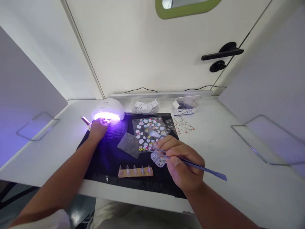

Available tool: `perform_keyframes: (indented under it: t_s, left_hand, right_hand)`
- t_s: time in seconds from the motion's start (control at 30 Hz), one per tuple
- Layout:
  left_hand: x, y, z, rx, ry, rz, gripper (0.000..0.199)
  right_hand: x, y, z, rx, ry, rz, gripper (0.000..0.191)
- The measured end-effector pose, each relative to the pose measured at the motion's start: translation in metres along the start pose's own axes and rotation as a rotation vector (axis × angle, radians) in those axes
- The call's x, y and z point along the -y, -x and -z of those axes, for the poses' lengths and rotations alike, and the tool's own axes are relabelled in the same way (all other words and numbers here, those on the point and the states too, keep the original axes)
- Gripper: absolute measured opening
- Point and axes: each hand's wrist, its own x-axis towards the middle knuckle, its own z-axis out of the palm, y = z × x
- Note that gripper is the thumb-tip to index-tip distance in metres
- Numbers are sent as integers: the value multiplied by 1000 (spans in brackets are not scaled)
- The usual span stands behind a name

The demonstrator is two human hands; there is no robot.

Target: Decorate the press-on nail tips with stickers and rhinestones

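A white nail lamp (111,106) glows purple at the back left of the black mat (102,159). At its lit opening is my left hand (100,127), fingers bent together; what they hold is too small to make out. My right hand (186,160) grips blue tweezers (202,168), their tips over the lower edge of a colourful sticker sheet (152,132). Just under the tips lies a clear flower-shaped case (158,159) of small bits. Nearer the front edge, a tan strip (135,172) carries several upright clear nail tips.
Behind the mat stand a clear box of white packets (145,106) and an open carton (184,106). A clear sheet (130,144) and a patterned sheet (183,125) lie flat. A pinkish tube (85,121) is beside the lamp. Wire handles (257,146) stand at the right.
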Motion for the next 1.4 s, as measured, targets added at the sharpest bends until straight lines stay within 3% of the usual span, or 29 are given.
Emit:
perform_keyframes:
  t_s: [0.13, 0.27, 0.4, 0.53, 0.7, 1.07, 1.27, 1.4]
  left_hand:
    - [4, 50, 14, -109, 216, -158, 31]
    - [-4, 76, 43, -89, 304, -342, 25]
    - [-10, 61, 56, 49, 161, -422, 21]
    - [-1, 33, 35, 181, -100, -339, 25]
    - [10, 13, 9, 162, -266, -284, 35]
    - [0, 5, -4, 166, -357, -342, 37]
    - [-21, 10, 21, 82, -365, -337, 35]
    - [-48, -19, 44, -56, -387, -316, 38]
  right_hand:
    - [1, 0, 0, 34, 10, -2, 17]
    - [-4, 0, -1, 47, 30, -22, 17]
    - [-10, -2, 0, 43, 29, -37, 16]
    - [-14, -3, 3, 29, 38, -69, 15]
    - [-16, -2, 5, 89, 45, -94, 18]
    - [-9, -5, 2, 82, 90, -67, 15]
    - [-4, -4, 4, 62, 107, -39, 13]
    - [-4, -1, 4, 39, 114, -36, 13]
